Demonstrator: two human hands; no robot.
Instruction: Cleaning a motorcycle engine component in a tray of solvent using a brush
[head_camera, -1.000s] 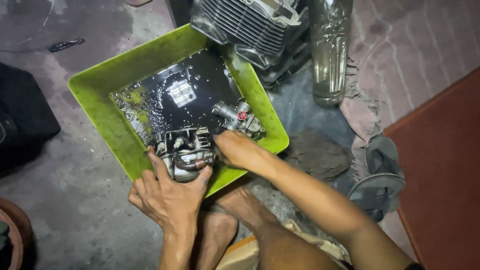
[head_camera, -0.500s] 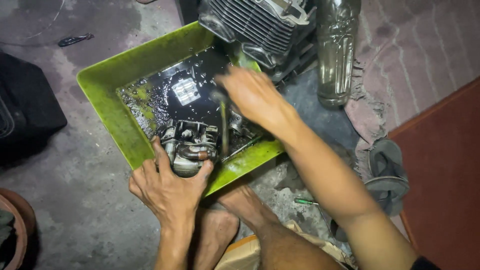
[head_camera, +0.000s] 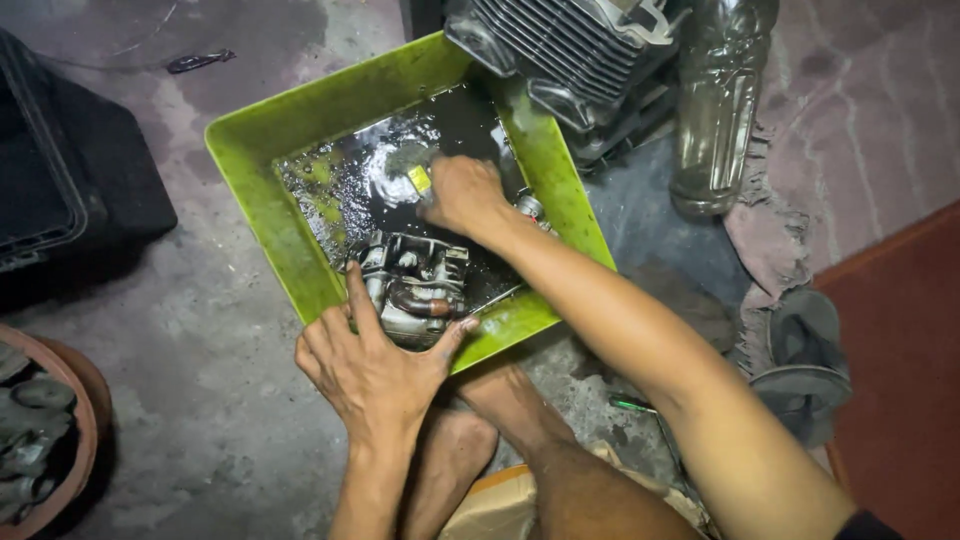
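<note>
Left hand (head_camera: 375, 375) fingers clasp the engine part (head_camera: 415, 288) at the green tray (head_camera: 255, 215) near edge | right hand (head_camera: 460, 193) clenched on something small in oil | we flag slipping, tipping tray.

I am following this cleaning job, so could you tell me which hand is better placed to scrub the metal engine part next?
Probably the right hand: it is in the dark liquid, apparently holding a small brush. The left hand already grips the engine part at the green tray edge.
</note>
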